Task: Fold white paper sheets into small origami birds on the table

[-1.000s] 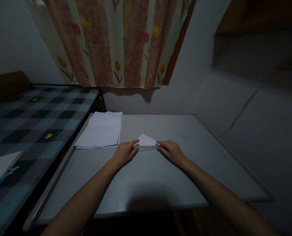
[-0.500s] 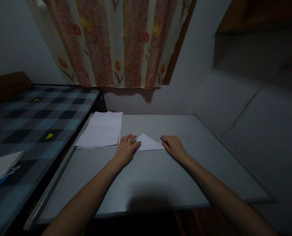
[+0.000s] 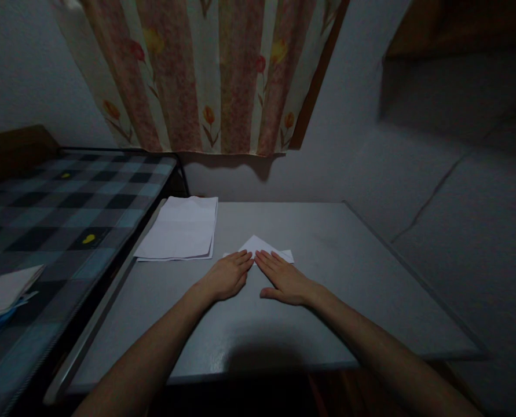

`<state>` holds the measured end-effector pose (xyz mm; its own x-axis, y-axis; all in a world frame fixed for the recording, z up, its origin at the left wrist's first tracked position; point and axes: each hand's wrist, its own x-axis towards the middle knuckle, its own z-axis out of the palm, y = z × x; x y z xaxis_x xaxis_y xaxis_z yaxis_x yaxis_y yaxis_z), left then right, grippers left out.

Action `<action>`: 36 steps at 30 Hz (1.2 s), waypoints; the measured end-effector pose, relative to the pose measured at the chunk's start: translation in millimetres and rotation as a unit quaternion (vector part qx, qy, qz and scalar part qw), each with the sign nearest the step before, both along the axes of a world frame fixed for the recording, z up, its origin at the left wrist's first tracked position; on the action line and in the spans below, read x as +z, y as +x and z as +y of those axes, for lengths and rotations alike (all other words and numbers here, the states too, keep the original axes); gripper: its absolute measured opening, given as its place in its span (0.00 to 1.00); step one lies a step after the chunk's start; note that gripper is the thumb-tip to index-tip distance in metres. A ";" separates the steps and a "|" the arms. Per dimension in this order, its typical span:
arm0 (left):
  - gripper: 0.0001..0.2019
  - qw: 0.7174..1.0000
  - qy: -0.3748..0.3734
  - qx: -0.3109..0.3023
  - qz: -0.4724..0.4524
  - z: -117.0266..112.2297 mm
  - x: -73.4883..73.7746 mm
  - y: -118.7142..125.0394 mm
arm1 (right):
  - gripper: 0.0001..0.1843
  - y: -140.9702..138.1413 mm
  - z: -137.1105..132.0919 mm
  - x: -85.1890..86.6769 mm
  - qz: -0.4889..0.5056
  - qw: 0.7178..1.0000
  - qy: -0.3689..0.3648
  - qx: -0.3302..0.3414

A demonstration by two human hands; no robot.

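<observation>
A folded sheet of white paper (image 3: 254, 242) lies on the grey table (image 3: 327, 324), its pointed top facing the wall and a narrow strip reaching out to each side. My left hand (image 3: 230, 274) rests on the paper's near left part, fingers stretched out flat. Flat on the near right part lies my right hand (image 3: 282, 278), its fingers extended and its thumb apart on the tabletop. The fingertips of both hands almost meet at the paper's middle. Much of the lower edge is hidden under the fingers.
A stack of white paper (image 3: 179, 229) lies at the table's back left. Left of the table is a bed with a checked cover (image 3: 88, 197), holding a booklet (image 3: 10, 289) and something blue. A flowered curtain (image 3: 205, 75) hangs behind; a wooden shelf (image 3: 457, 40) juts out upper right.
Both hands have come together at the paper's middle. My right hand moved left from the paper's right end, and my fingers now lie flat on the near edge.
</observation>
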<state>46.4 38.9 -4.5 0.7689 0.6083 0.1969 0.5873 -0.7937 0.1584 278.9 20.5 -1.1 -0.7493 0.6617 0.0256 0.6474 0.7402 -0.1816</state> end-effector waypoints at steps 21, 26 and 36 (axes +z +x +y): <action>0.33 0.999 -0.017 0.039 0.016 -2.9 -1.1 -0.4 | 0.22 59.3 8.4 6.2 0.043 0.994 0.053 -0.088; 0.28 0.998 -0.009 0.064 -0.009 0.2 0.3 5.4 | 0.16 53.2 18.5 10.0 -0.040 0.987 0.132 -0.076; 0.23 0.991 0.035 0.120 -0.037 1.4 6.1 19.4 | 0.14 39.7 22.3 46.4 0.024 0.975 0.217 -0.039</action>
